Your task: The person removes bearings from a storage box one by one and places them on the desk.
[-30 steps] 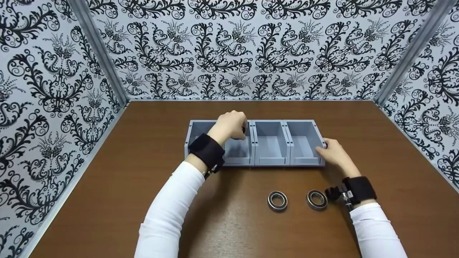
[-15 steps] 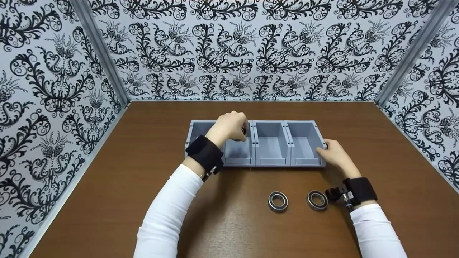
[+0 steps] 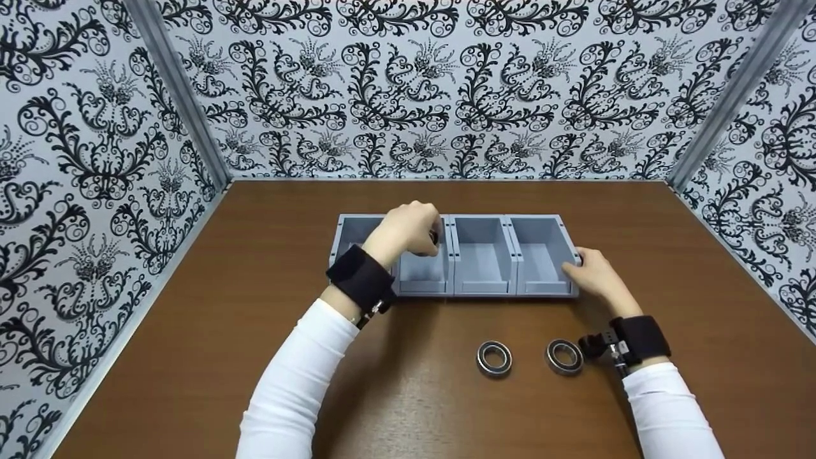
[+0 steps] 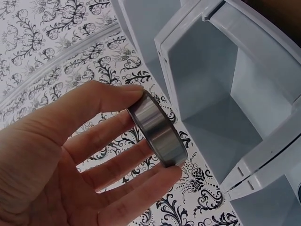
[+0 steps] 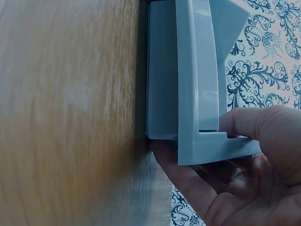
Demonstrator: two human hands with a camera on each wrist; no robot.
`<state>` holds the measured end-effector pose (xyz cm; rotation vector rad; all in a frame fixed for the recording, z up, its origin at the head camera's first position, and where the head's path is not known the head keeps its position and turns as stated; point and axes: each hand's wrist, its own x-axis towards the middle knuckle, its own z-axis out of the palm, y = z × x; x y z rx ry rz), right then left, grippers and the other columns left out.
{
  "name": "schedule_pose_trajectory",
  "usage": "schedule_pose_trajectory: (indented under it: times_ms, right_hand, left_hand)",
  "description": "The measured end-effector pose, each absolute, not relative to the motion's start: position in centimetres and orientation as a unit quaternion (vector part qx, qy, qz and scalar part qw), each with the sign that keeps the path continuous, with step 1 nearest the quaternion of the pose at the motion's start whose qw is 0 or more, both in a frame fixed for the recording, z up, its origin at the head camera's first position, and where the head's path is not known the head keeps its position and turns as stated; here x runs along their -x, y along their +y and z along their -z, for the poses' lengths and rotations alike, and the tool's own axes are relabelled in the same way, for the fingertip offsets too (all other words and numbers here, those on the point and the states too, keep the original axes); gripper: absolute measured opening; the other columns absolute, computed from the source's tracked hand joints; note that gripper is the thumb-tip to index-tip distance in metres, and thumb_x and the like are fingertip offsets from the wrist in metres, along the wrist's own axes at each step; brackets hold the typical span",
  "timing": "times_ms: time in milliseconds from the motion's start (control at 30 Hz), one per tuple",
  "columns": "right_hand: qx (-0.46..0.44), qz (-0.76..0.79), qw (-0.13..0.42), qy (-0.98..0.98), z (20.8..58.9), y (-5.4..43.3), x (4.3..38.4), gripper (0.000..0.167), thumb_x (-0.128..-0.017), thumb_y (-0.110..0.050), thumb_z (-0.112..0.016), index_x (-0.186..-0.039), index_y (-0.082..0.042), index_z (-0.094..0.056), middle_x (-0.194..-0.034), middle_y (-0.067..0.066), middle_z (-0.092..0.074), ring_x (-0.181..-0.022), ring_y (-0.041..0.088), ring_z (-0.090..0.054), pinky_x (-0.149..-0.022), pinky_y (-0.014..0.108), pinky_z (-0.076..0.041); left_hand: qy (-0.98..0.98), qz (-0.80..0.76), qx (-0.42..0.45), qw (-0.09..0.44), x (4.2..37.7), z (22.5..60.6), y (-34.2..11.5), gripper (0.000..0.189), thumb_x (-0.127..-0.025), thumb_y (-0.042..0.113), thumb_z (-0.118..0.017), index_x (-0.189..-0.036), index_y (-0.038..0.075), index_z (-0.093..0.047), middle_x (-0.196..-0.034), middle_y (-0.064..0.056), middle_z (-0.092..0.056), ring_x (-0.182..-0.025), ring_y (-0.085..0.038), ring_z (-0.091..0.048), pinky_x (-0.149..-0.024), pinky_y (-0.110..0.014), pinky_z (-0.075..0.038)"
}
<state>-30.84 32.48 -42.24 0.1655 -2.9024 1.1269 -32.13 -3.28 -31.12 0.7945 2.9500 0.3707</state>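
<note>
My left hand (image 3: 411, 229) is raised over the second bin from the left. In the left wrist view it pinches a steel ball bearing (image 4: 159, 129) by its edges, thumb on one side and fingertips on the other. The head view mostly hides that bearing behind the fingers. The row of grey bins (image 3: 484, 288) stands joined side by side on the table. At its right end my right hand (image 3: 594, 274) grips the outer side wall, the thumb inside and the fingers outside and beneath, as the right wrist view shows.
Two more ball bearings lie flat on the brown table (image 3: 191, 357) in front of the bins: one bearing (image 3: 494, 358) near the middle, another bearing (image 3: 564, 356) beside the right wrist camera (image 3: 594, 345). Patterned walls (image 3: 421, 89) enclose the table at the back and sides.
My left hand has sunk very slightly over the second bin, still holding the bearing. The right hand, the bins and the two bearings on the table stay put.
</note>
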Motion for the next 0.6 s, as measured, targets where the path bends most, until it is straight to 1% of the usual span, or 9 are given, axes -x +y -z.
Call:
schedule_pose_trajectory:
  times_ms: [200,300,433,600]
  right_hand:
    - [-0.060,-0.364,0.020,-0.929,42.3,32.5,30.9,0.038,-0.095,-0.003,-0.056,-0.124,0.022,-0.057,-0.106,0.032,-0.068,-0.084,0.024,-0.064,-0.073,0.030,-0.050]
    - [-0.063,-0.359,0.022,-0.931,42.3,32.5,30.9,0.038,-0.095,-0.003,-0.056,-0.124,0.022,-0.058,-0.105,0.030,-0.068,-0.084,0.024,-0.062,-0.074,0.032,-0.050]
    - [-0.064,-0.351,0.023,-0.934,42.3,32.5,30.9,0.040,-0.095,-0.003,-0.056,-0.125,0.023,-0.057,-0.107,0.031,-0.068,-0.086,0.027,-0.062,-0.076,0.034,-0.050]
    - [-0.059,-0.357,0.022,-0.932,42.3,32.4,30.9,0.040,-0.095,-0.002,-0.056,-0.126,0.023,-0.057,-0.107,0.032,-0.068,-0.085,0.026,-0.063,-0.073,0.032,-0.050]
  left_hand:
    - [0.956,-0.125,-0.261,0.037,31.5,31.0,-3.6,0.027,-0.082,0.010,-0.079,-0.109,0.009,-0.080,-0.108,-0.008,-0.076,-0.099,-0.029,-0.069,-0.086,-0.044,-0.055]
    - [0.954,-0.125,-0.270,0.036,31.1,30.9,-3.7,0.027,-0.083,0.009,-0.078,-0.110,0.009,-0.081,-0.108,-0.008,-0.076,-0.099,-0.029,-0.070,-0.086,-0.044,-0.056]
    - [0.951,-0.120,-0.283,0.029,30.5,30.9,-3.7,0.029,-0.082,0.008,-0.078,-0.111,0.007,-0.081,-0.109,-0.009,-0.077,-0.099,-0.030,-0.071,-0.086,-0.044,-0.057]
    - [0.949,-0.111,-0.295,0.025,29.9,30.8,-3.7,0.030,-0.081,0.009,-0.078,-0.111,0.007,-0.081,-0.109,-0.009,-0.077,-0.099,-0.030,-0.072,-0.086,-0.044,-0.057]
